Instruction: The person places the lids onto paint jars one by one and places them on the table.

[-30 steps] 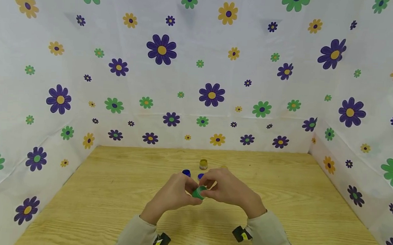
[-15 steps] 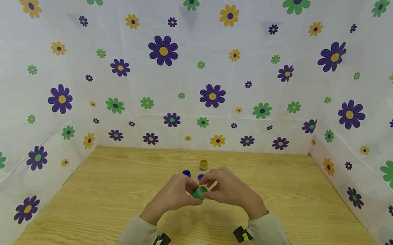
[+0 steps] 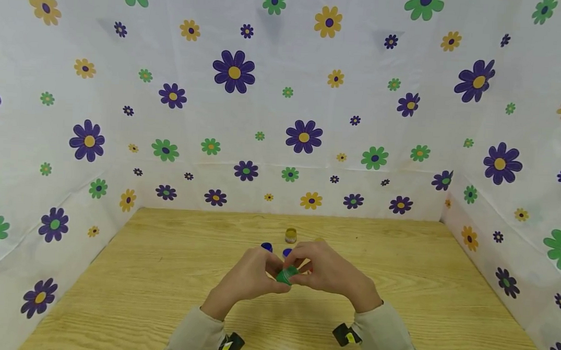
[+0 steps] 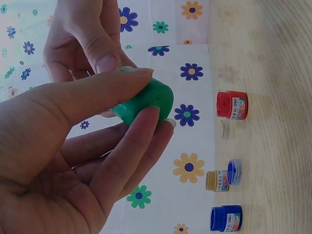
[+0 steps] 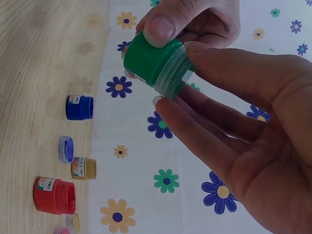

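Observation:
A small green paint jar is held tilted in the air between both hands. My left hand grips its body, with the thumb on one side and fingers on the other, as the left wrist view shows. At the jar's clear ridged lid is my right hand, thumb and fingertips pinching its rim. The lid sits on the jar's mouth; how tightly it is screwed, I cannot tell. In the head view, the fingers hide part of the jar and lid.
Beyond the hands on the wooden table stand a blue jar, a yellow jar and a red jar. A blue-stained lid lies among them, and a yellowish lid is near the red jar. Flowered cloth surrounds the table.
My right fingers shift slightly around the lid, and a bit of red now shows between them. The left hand keeps its grip on the green jar, almost unmoved.

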{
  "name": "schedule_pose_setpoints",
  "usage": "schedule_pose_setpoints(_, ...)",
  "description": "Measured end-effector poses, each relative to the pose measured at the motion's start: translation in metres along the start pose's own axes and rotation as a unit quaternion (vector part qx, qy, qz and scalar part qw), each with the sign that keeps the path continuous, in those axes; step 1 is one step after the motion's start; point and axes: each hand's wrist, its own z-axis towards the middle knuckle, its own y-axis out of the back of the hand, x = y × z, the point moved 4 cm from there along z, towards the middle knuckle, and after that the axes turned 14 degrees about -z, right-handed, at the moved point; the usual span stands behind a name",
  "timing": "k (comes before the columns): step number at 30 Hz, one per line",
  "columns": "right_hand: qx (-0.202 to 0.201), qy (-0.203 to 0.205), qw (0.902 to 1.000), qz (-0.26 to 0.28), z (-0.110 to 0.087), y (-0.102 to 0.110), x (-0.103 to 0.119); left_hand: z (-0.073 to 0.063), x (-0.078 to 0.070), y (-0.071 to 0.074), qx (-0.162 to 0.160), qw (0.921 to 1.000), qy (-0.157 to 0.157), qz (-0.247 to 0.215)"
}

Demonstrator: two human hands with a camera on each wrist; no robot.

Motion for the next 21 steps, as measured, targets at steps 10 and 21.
schedule_pose_setpoints(10, 0.004, -0.017, 0.9997, -0.016, 0.0009, -0.0018, -0.0041, 0.0004, 0.0003, -0.0004, 0.003, 1.0, 0.0, -0.003)
schedule_pose_setpoints(21, -0.001, -0.01, 0.9997, -0.021, 0.0002, 0.0017, -0.0028, 0.0003, 0.0, 0.0016, -0.005, 0.9999, 0.01, 0.003)
